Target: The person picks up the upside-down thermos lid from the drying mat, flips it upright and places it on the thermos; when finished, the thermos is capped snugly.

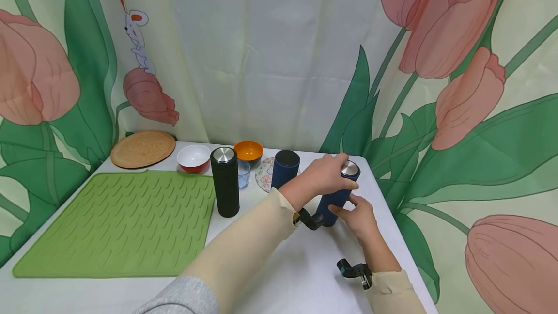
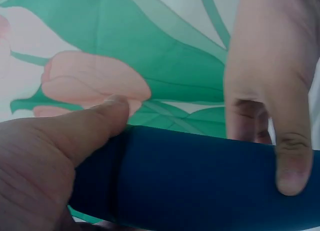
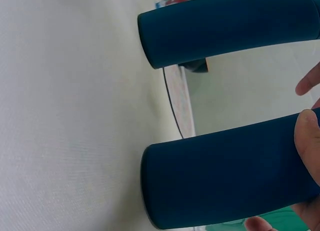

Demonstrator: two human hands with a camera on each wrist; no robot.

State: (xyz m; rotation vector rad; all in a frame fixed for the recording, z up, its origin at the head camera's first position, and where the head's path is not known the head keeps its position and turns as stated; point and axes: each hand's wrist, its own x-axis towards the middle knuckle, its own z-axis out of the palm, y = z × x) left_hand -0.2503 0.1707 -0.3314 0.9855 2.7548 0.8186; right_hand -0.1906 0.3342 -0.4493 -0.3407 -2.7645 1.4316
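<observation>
A dark blue thermos point(image 1: 333, 205) with a silver-topped lid point(image 1: 350, 168) stands at the right side of the table, held by both hands. My left hand point(image 1: 324, 176) grips it around the lid end from the left. In the left wrist view, my left thumb lies along the lid section near the dark seam. My right hand point(image 1: 359, 219) holds the thermos's body lower down, thumb on the near side, as the right wrist view also shows. A second blue thermos point(image 1: 285, 171) with a dark top stands to the left, partly behind my left forearm.
A black thermos point(image 1: 225, 188) with a silver top stands by the green mat point(image 1: 126, 227). Behind are a red-and-white bowl point(image 1: 193, 158), an orange bowl point(image 1: 248, 150), a clear blue glass point(image 1: 243, 173), a floral plate point(image 1: 263, 174) and a round wooden board point(image 1: 143, 149). A curtain hangs behind the table.
</observation>
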